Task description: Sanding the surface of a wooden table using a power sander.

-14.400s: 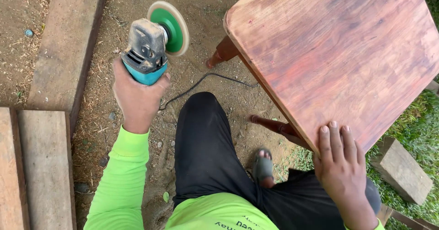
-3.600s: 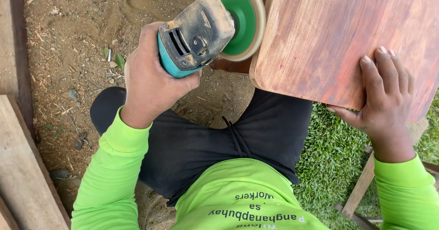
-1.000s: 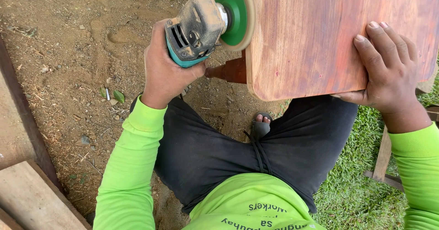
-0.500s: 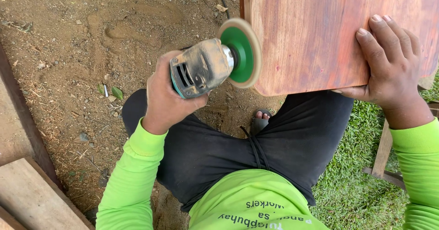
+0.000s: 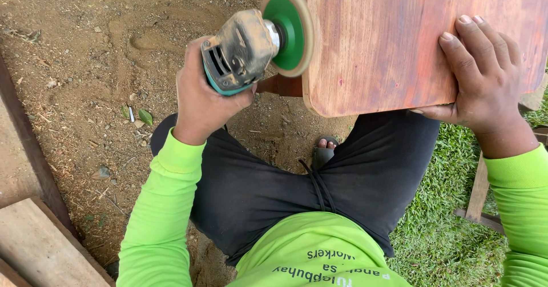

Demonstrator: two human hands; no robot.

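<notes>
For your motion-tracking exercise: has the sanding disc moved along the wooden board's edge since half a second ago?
Yes. The sanding disc has moved up the left edge of the wooden board, away from its near corner.

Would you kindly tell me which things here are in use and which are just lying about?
In use:
angle grinder in left hand
wooden tabletop under right hand

Lying about:
planks
green leaves

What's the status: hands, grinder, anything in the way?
Left hand grips teal angle grinder; green disc against reddish wooden tabletop edge. Right hand steadies it. Nothing obstructing.
</notes>
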